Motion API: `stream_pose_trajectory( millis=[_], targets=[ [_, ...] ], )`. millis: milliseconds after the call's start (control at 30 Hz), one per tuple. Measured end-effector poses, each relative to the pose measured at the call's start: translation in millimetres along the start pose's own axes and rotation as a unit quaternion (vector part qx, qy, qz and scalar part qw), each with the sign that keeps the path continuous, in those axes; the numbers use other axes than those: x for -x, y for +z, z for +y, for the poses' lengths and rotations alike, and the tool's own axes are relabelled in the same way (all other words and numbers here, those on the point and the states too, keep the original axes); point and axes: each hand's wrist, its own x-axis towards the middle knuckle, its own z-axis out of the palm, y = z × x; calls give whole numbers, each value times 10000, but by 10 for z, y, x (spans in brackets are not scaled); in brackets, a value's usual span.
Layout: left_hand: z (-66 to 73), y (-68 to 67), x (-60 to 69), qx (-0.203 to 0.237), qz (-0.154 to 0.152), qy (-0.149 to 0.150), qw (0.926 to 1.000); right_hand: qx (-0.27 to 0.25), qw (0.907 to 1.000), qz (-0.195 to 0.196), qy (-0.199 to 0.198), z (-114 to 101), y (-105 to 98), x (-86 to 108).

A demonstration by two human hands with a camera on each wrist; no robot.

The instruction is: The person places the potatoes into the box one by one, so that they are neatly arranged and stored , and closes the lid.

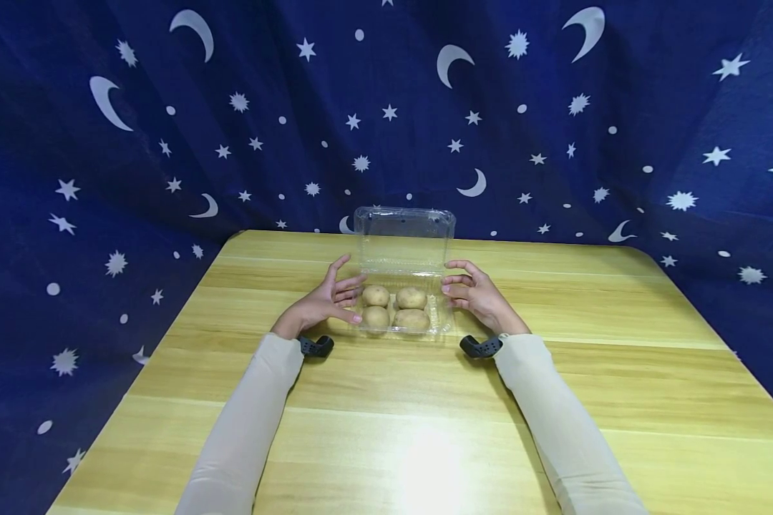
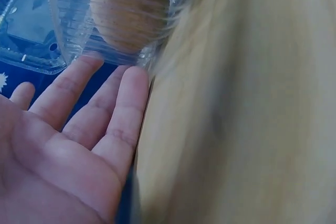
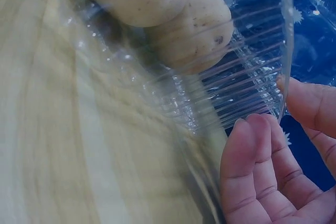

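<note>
A clear plastic clamshell box stands on the table with its lid raised at the back. Several potatoes lie inside in two rows. At the box's left side is my left hand, fingers spread and extended, with fingertips against the ribbed wall; its thumb points toward the front left corner. My right hand is at the opposite side, fingers loosely bent and their tips touching the outer wall and rim. Two potatoes show through that wall in the right wrist view.
The box sits on a light wooden table, toward its far edge. Behind the table hangs a dark blue curtain with moons and stars. A black band is on the left wrist and another black band on the right.
</note>
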Motion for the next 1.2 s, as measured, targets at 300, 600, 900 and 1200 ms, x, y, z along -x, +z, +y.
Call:
stream_pose_trajectory(
  millis=[300,600,900,1200],
  targets=[
    [29,-38,-41,-144,-68,7,9999,-97,9999,16,-22,10,-12,5],
    [44,-28,-49,-79,-74,117,9999,-299,9995,27,-37,29,-5,-3],
    [26,-26,-45,-61,-22,107,9999,-747,9972,-20,-62,45,23,-2],
    [-2,-16,-65,-182,125,89,9997,-1028,9947,-74,-6,40,34,5]
  ],
)
